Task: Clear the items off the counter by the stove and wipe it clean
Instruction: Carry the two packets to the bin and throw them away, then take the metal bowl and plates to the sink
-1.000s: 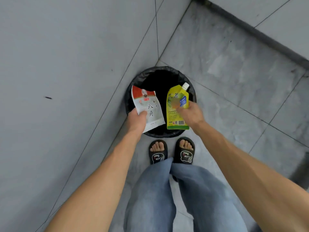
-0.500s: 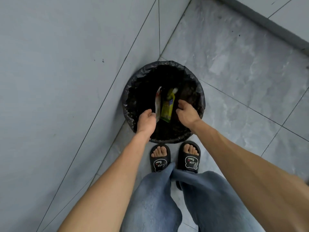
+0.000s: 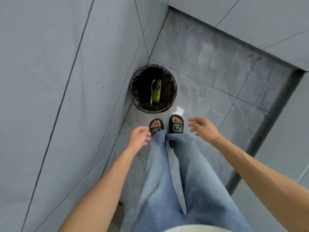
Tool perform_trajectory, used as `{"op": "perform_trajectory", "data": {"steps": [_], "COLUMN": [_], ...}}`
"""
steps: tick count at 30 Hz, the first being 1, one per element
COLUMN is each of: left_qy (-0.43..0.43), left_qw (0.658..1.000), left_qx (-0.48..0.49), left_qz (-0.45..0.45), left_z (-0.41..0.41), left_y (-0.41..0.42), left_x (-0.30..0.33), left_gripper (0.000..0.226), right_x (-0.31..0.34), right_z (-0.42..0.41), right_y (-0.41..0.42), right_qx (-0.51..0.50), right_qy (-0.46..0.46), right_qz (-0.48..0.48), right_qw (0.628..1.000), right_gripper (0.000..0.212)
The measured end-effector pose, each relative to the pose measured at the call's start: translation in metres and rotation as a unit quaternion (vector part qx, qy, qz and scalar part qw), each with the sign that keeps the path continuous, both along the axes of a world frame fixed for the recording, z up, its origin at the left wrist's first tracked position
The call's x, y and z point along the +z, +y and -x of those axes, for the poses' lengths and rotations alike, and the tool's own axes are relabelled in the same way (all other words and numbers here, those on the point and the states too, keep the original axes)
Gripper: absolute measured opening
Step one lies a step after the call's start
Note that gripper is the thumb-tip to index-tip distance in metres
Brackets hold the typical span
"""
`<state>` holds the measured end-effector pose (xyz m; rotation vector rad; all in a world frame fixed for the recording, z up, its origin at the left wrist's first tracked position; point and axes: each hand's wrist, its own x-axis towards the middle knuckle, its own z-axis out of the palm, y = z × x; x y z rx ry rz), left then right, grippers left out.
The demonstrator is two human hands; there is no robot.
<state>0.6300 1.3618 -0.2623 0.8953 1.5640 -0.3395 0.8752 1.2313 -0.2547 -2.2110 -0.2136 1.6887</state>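
Upright yellow-green pouch (image 3: 157, 91), slightly crumpled

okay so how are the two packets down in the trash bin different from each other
The yellow-green pouch shows its printed face, while the white packet sits edge-on, a thin pale strip. The white packet stands left of the yellow-green pouch, nearer the wall. Both stand roughly upright, side by side inside the black-lined bin, neither held by a hand.

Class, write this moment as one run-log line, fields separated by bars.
left hand: open, holds nothing | right hand: open, holds nothing | yellow pouch and white packet: inside bin | next: probably wipe counter
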Motion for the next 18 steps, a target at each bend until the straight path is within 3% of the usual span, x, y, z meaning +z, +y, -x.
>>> {"op": "perform_trajectory", "data": {"steps": [8,18], "left_qy": [0.009,0.035], "left_qw": [0.998,0.991], "left_qx": [-0.060,-0.124], "left_qz": [0.011,-0.027], "left_z": [0.023,0.051], "left_y": [-0.035,-0.036], "left_x": [0.139,0.206], "left_gripper": [0.020,0.022], "right_x": [0.138,0.191], "right_z": [0.000,-0.001], "right_y": [-0.080,-0.127], "right_qx": [-0.005,-0.040], "right_qy": [-0.033,-0.070], "right_qz": [0.023,-0.021], "right_qw": [0.999,0.997], "right_gripper": [0.027,0.021]}}
